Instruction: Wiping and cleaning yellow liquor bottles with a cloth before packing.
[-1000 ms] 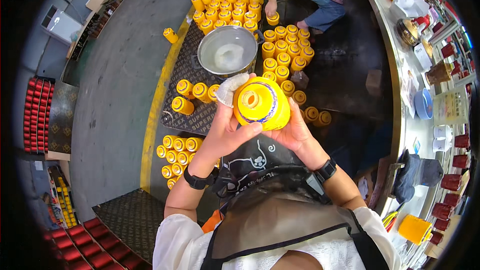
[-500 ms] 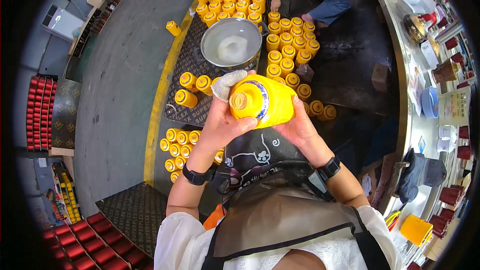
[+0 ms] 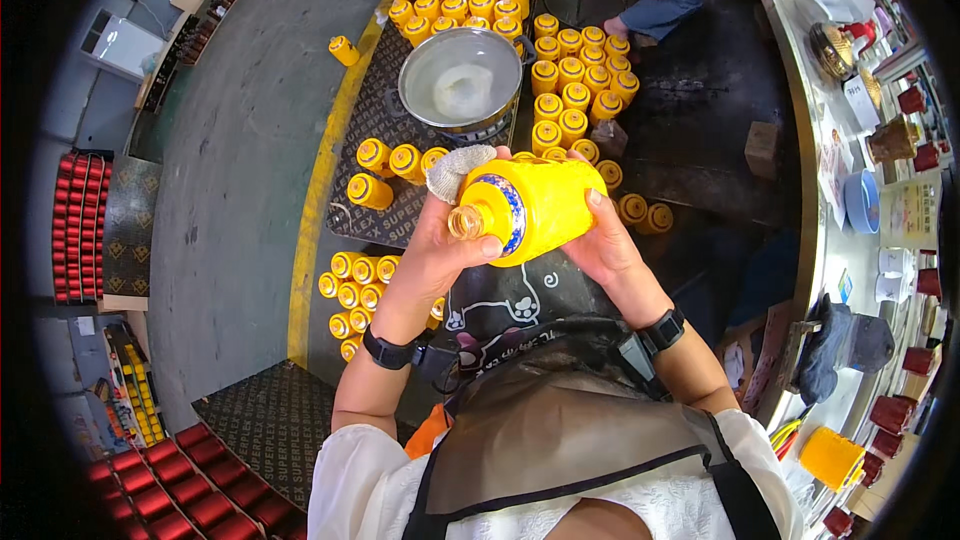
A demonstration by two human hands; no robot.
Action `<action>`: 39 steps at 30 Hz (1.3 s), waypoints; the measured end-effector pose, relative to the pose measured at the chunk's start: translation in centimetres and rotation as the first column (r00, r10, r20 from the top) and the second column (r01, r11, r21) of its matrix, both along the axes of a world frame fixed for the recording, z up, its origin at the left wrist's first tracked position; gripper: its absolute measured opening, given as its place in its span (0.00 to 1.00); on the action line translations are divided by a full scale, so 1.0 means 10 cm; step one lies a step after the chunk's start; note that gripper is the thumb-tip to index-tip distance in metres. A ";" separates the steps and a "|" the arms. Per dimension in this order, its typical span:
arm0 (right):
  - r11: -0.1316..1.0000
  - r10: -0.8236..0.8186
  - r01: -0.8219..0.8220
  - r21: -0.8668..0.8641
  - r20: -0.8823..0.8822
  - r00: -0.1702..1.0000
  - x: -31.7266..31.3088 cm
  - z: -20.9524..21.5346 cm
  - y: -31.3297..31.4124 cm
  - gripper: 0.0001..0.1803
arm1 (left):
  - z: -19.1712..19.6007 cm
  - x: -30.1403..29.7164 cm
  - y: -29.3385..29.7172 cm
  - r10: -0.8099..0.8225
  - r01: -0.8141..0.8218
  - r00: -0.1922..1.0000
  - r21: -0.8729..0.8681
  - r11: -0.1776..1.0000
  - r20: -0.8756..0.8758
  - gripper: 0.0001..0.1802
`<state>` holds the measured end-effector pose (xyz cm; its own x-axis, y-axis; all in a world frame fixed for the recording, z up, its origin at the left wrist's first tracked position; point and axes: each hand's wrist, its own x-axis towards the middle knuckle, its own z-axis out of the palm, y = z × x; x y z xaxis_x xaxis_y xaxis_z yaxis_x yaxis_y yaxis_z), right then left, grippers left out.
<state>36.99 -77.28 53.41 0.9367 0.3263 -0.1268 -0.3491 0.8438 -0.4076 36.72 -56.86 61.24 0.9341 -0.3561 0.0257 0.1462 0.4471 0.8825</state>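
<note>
A large yellow bottle (image 3: 555, 202) with a blue patterned band round its shoulder lies tilted between my two hands, its uncapped mouth pointing left. My left hand (image 3: 455, 230) grips the neck end, the thumb beside the mouth; a whitish knitted covering shows on one of its fingers. My right hand (image 3: 608, 245) is wrapped round the base end. Just beyond the bottle stands a wide metal pot (image 3: 460, 78) with whitish, cloudy contents. Similar yellow bottles (image 3: 405, 162) stand on the dark board left of my hands.
Many yellow bottles (image 3: 575, 70) stand in rows beyond and right of the pot. Another person (image 3: 660, 0) works at the far side. A long cluttered bench (image 3: 830, 230) runs along the right. Red cylinders (image 3: 190, 480) lie stacked at lower left.
The bottle has turned in my hands to lie more level, its mouth moving slightly left and down. The other person's hand has left the bottles and moved right, blurred.
</note>
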 end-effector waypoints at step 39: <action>0.877 0.350 -0.173 0.448 -0.348 0.870 -0.04 -0.34 0.06 0.22 | -0.01 -0.12 -0.40 -0.160 0.104 0.959 0.236 0.966 0.233 0.46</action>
